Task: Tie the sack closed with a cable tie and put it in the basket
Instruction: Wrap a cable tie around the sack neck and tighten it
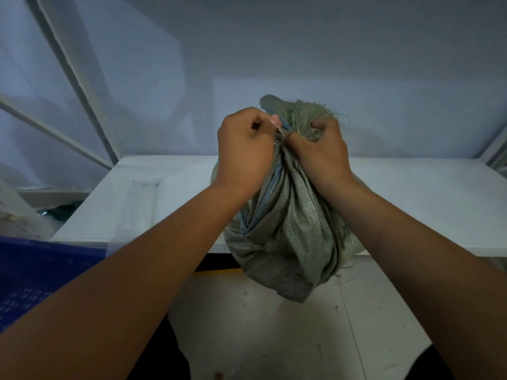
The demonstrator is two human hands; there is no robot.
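A grey-green woven sack stands on the front edge of a white table, its bottom bulging over the edge. Its neck is gathered into a bunch, with the frayed top sticking up behind my hands. My right hand grips the bunched neck. My left hand pinches the pale cable tie at the neck; only a short piece of the tie shows between my hands. The blue basket is at the lower left, beside the table.
A clear plastic bag lies flat on the table's left part. A white frame rises at the left. Pale wall runs behind the table. Below the table is a light, scuffed floor.
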